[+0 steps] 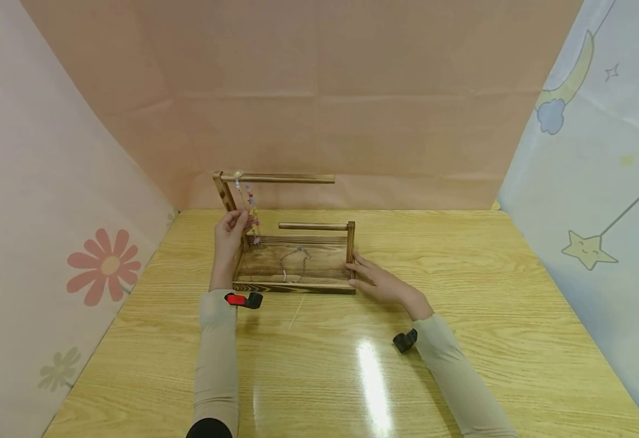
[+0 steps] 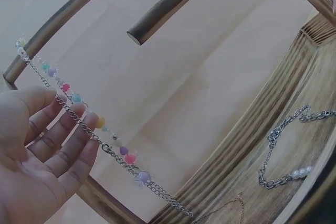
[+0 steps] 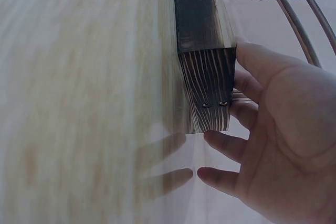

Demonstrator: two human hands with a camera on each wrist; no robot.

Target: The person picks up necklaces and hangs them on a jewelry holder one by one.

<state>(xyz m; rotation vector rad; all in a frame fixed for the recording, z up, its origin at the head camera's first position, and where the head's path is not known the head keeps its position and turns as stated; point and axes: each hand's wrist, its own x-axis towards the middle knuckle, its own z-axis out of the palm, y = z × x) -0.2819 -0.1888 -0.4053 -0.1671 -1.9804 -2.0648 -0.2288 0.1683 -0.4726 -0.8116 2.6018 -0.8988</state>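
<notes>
A colourful bead bracelet with a silver chain hangs in a long loop from the upper bar of a wooden jewellery stand, near the bar's left end. My left hand is at this bracelet. In the left wrist view its chain runs across the fingertips, which are slightly bent and spread. A second silver chain with white beads lies in the stand's tray. My right hand rests against the stand's right end, its fingers extended along the striped end face.
The shorter lower bar juts leftward from the right post. A thin fine chain lies at the tray's left side. The stand sits on a wood-grain table, with fabric backdrops behind and at both sides.
</notes>
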